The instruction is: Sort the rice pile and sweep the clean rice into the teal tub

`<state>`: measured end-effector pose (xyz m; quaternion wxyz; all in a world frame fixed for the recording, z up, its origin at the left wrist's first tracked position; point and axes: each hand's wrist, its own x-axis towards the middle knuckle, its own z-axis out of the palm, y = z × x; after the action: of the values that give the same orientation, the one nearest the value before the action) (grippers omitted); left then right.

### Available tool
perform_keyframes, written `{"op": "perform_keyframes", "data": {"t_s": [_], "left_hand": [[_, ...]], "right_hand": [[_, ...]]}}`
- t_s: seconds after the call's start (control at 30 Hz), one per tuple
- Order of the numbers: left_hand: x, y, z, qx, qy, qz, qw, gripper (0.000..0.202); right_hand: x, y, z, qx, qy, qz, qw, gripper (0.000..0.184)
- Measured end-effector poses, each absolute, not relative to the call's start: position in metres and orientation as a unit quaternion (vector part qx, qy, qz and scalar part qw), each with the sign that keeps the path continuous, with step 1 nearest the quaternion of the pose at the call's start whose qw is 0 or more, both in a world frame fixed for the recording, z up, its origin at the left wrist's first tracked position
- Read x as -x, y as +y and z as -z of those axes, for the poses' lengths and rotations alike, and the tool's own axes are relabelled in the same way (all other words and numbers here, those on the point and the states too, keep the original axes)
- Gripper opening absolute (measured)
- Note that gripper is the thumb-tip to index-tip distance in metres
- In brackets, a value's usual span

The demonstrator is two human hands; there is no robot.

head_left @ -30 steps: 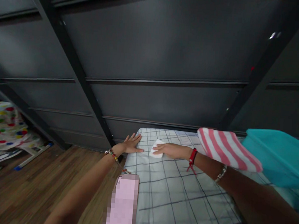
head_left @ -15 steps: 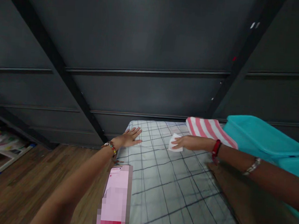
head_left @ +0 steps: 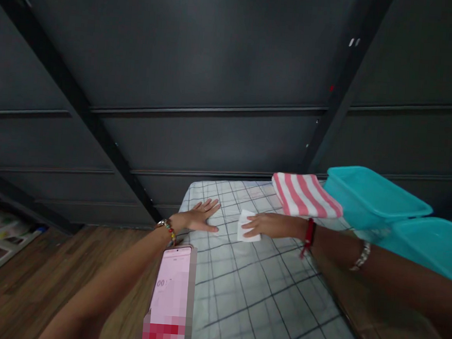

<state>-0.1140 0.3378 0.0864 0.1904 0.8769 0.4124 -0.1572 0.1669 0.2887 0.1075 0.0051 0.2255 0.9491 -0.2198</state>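
Note:
My left hand [head_left: 199,217] lies flat near the far left corner of a surface covered with a white checked cloth [head_left: 242,274], fingers spread and nothing in them. A small folded white cloth or tissue [head_left: 244,227] rests on that cover under the fingers of my right hand [head_left: 270,226], which presses and grips it; its exact material I cannot make out. Just beyond my right hand is a folded pink-and-white striped towel [head_left: 305,194]. A phone [head_left: 171,284] with a lit, partly blurred screen lies near my left forearm, at the left edge of the cover.
Two turquoise plastic bins [head_left: 379,193] stand to the right, past the towel. A brown cardboard-like surface [head_left: 374,309] is under my right forearm. Dark metal panels [head_left: 204,142] rise behind the surface. Wooden floor [head_left: 20,279] and a white rack [head_left: 9,252] show at left.
My right hand has moved left and a little nearer with the white cloth, closer to my left hand. The left hand stays flat and spread. The view has shifted slightly.

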Motion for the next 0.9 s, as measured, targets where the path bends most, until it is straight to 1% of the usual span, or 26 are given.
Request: {"op": "perform_keyframes", "data": {"t_s": [0.03,0.1,0.2,0.23,0.3,0.37,0.43,0.53,0.63,0.73,0.83,0.9], "left_hand": [[0.114,0.338,-0.087,-0.877,0.411,0.157,0.192,0.102],[0.115,0.338,-0.089,-0.878,0.408,0.155,0.197,0.102],[0.114,0.335,-0.092,-0.879,0.405,0.145,0.205,0.101],[0.114,0.334,-0.094,-0.880,0.405,0.140,0.208,0.099],[0.115,0.333,-0.097,-0.879,0.407,0.129,0.213,0.097],[0.119,0.332,-0.100,-0.878,0.411,0.120,0.215,0.097],[0.126,0.331,-0.103,-0.876,0.412,0.123,0.218,0.102],[0.135,0.331,-0.104,-0.868,0.411,0.149,0.234,0.108],[0.141,0.331,-0.103,-0.860,0.413,0.170,0.247,0.108],[0.142,0.333,-0.101,-0.859,0.410,0.179,0.250,0.109],[0.141,0.335,-0.102,-0.860,0.407,0.182,0.248,0.109],[0.139,0.334,-0.105,-0.862,0.406,0.180,0.245,0.109]], "right_hand": [[-0.189,0.287,-0.109,-0.250,0.943,0.220,0.000,0.052],[-0.230,0.286,-0.115,-0.263,0.940,0.219,0.015,0.052],[-0.249,0.288,-0.125,-0.273,0.939,0.208,0.004,0.045],[-0.241,0.288,-0.126,-0.273,0.940,0.202,-0.006,0.046],[-0.208,0.287,-0.126,-0.268,0.944,0.190,-0.029,0.054],[-0.165,0.283,-0.121,-0.241,0.955,0.155,-0.074,0.058],[-0.126,0.276,-0.112,-0.185,0.970,0.140,-0.074,0.059],[-0.104,0.267,-0.098,-0.149,0.980,0.128,-0.035,0.054],[-0.132,0.259,-0.094,-0.160,0.978,0.133,-0.019,0.052],[-0.189,0.250,-0.107,-0.186,0.963,0.194,0.003,0.045],[-0.233,0.244,-0.125,-0.230,0.956,0.184,0.002,0.046],[-0.236,0.243,-0.133,-0.257,0.951,0.169,-0.012,0.048]]}}
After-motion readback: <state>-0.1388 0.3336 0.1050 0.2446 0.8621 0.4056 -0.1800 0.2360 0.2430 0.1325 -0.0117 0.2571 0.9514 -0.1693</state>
